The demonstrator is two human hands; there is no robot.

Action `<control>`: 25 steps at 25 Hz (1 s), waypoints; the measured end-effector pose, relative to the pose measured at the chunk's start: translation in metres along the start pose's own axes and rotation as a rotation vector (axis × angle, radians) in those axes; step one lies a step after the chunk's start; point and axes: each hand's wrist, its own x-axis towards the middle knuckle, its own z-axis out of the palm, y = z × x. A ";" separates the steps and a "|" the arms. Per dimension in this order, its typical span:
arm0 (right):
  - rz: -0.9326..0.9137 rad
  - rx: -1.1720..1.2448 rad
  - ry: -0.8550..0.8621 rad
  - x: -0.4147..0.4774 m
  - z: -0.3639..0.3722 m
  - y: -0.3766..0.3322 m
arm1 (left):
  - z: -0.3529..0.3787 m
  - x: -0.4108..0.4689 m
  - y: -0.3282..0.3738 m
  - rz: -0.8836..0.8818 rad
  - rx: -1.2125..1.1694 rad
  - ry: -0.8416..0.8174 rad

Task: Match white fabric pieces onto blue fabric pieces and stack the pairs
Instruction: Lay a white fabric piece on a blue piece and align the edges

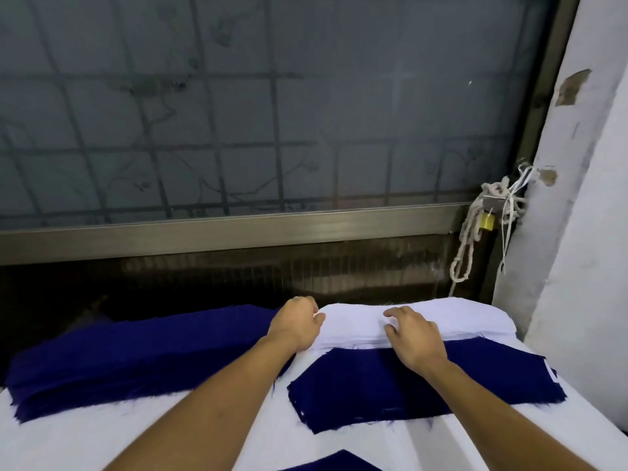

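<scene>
A stack of white fabric pieces (452, 319) lies at the far right of the table. My left hand (297, 322) pinches the stack's left end, fingers curled over it. My right hand (413, 331) rests on top of the white stack with fingers bent, its fingertips at the top piece; whether it pinches that piece is unclear. A single dark blue fabric piece (367, 389) lies flat just in front of the white stack, between my forearms. A thick pile of blue fabric pieces (119, 358) lies to the left.
A white cloth (85, 440) covers the table. Another blue piece's tip (334, 464) shows at the bottom edge. A frosted window with a metal frame (238, 229) stands behind the table. A white wall (577, 232) is at the right, with knotted cord and a padlock (486, 222).
</scene>
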 end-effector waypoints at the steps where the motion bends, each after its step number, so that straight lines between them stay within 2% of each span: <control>1: -0.008 -0.017 -0.018 0.008 0.003 0.003 | 0.007 0.010 0.002 -0.019 0.039 -0.009; 4: -0.030 -0.068 -0.021 0.022 0.013 0.007 | 0.023 0.028 0.003 -0.115 0.078 -0.024; 7: -0.040 -0.092 0.015 0.029 0.021 0.009 | 0.030 0.036 0.003 -0.183 0.017 0.020; 17: -0.018 -0.122 0.043 0.030 0.035 0.012 | 0.031 0.033 0.008 -0.196 -0.241 0.166; 19: -0.017 -0.129 0.051 0.029 0.038 0.013 | 0.029 0.033 0.008 -0.166 -0.141 0.130; 21: -0.017 -0.136 0.057 0.029 0.040 0.015 | 0.027 0.032 0.010 -0.102 0.059 0.085; 23: -0.017 -0.139 0.055 0.030 0.040 0.015 | 0.026 0.028 0.012 -0.031 0.281 0.110; 25: -0.018 -0.130 0.059 0.030 0.039 0.013 | 0.027 0.026 0.012 0.046 0.404 0.189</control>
